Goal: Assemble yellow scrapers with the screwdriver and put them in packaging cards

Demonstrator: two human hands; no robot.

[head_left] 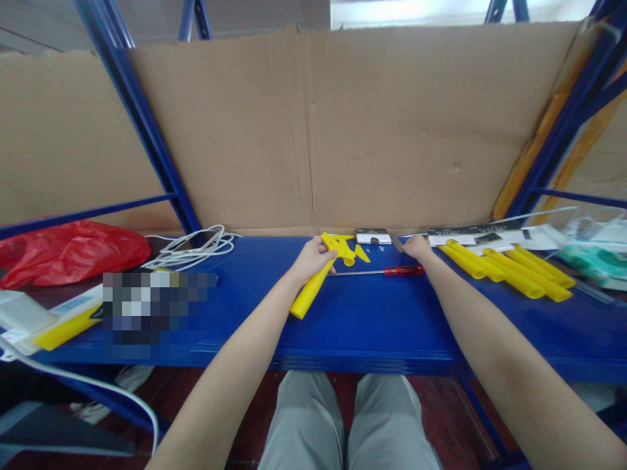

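My left hand (313, 254) is closed round a yellow plastic tube (313, 290), whose far end is cut into and opened out. Its near end slants down toward the front of the blue table. On the right, my right hand (416, 247) grips a knife (397, 244), its flat grey blade pointing left and away; the handle is hidden in the fingers. Between the hands lies a screwdriver (401, 270) with a red handle, its shaft running left toward the tube. A yellow scrap (362, 253) rests just right of the left hand.
Several yellow tubes (514, 273) lie at the right beside printed white packaging (543, 235). A small black-and-white box (373, 235) stands at the back. To the left are a coiled white cable (200, 247) and a red plastic bag (78, 251). Cardboard (392, 130) walls the back.
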